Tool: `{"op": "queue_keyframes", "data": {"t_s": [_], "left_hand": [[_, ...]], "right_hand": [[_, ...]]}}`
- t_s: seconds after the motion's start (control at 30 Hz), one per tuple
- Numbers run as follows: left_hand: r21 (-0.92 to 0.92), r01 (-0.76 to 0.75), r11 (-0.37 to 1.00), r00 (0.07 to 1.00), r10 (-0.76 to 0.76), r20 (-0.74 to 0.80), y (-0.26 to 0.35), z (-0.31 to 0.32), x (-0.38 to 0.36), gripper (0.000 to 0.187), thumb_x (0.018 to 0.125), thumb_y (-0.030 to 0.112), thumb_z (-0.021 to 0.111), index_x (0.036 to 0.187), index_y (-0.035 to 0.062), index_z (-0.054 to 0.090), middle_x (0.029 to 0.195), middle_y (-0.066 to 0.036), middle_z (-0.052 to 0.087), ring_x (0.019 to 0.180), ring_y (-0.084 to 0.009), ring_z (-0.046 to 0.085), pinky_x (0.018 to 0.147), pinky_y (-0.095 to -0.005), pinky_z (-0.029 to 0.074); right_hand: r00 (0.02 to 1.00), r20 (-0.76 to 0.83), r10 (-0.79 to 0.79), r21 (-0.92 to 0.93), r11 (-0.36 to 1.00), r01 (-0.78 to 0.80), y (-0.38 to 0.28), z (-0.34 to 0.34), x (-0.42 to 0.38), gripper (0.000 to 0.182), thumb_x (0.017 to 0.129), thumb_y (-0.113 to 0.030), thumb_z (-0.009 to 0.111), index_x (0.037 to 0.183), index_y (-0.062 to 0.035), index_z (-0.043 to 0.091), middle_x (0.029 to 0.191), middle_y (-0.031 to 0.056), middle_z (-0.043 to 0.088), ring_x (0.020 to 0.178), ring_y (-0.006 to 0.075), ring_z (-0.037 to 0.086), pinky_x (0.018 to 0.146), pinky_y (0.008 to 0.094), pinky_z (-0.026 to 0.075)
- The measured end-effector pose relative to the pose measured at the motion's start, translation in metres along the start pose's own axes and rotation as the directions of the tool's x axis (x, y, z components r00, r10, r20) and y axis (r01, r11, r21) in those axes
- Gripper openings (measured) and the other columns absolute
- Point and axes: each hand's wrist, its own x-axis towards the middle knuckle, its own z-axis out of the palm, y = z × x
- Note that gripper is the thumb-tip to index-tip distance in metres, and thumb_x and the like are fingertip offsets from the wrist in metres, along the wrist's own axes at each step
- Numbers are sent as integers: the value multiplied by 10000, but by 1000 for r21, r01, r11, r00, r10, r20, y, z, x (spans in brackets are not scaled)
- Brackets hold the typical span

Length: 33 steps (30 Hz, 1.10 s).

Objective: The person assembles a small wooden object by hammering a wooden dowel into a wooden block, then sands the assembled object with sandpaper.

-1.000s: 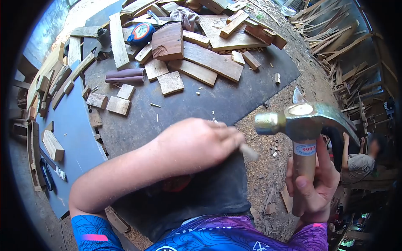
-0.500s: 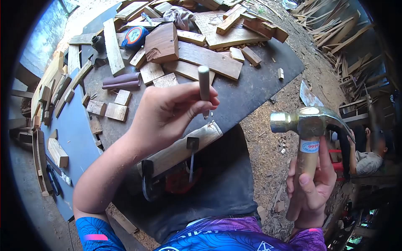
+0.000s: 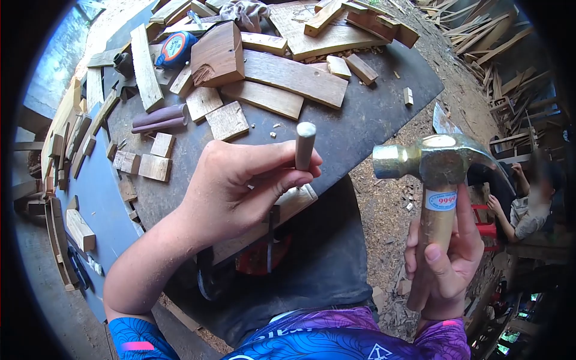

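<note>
My left hand (image 3: 240, 180) is closed round a round metal rod (image 3: 305, 147) with a flat, bright top, held upright between thumb and fingers. Its lower end is hidden by the hand. Just below lies a pale wood strip (image 3: 240, 243), partly covered by my left hand and held at the table's near edge by a dark metal clamp (image 3: 206, 276). On the right, my right hand (image 3: 453, 264) grips the wooden handle of a claw hammer (image 3: 441, 159). The hammer is raised, its striking face towards the rod and apart from it.
Wood blocks (image 3: 228, 120), boards (image 3: 294, 78), a blue tape measure (image 3: 176, 48) and purple rolls (image 3: 159, 118) lie on the dark table (image 3: 384, 108). Wood shavings cover the ground (image 3: 384, 210). Another person (image 3: 531, 204) sits at the far right, near a scrap wood pile (image 3: 498, 36).
The rod and my left hand sit lower in view, with the rod's top tilted more towards me. The hammer has shifted slightly left and up. The camera view has moved a little.
</note>
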Motion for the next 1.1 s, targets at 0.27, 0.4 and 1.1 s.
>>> {"op": "queue_keyframes", "data": {"t_s": [0.27, 0.4, 1.1], "left_hand": [[52, -59, 997, 998, 58, 5, 7, 5, 7, 145, 926, -66, 695, 1064, -30, 724, 981, -99, 783, 954, -168, 762, 858, -295, 602], [202, -80, 976, 993, 61, 98, 10, 2, 7, 226, 914, -53, 715, 1132, 5, 731, 991, -101, 787, 953, -168, 769, 860, -290, 601], [274, -184, 944, 978, 149, 143, 5, 5, 7, 363, 842, -35, 773, 1187, 75, 752, 923, -136, 780, 837, -247, 783, 758, -310, 604]], "right_hand": [[976, -76, -205, -138, 971, 194, -26, 15, 6, 862, 921, -249, 781, 1618, -48, 314, 1015, 187, 703, 742, 158, 664, 643, 286, 549], [960, 211, -185, -480, 836, 266, -49, 1, 19, 942, 886, -343, 789, 1593, 42, 299, 929, 206, 668, 559, 102, 544, 477, 232, 410], [927, -150, -345, -362, 891, 273, -44, 16, -7, 796, 952, -358, 700, 1561, 44, 383, 720, 69, 626, 552, 102, 550, 530, 256, 430]]}}
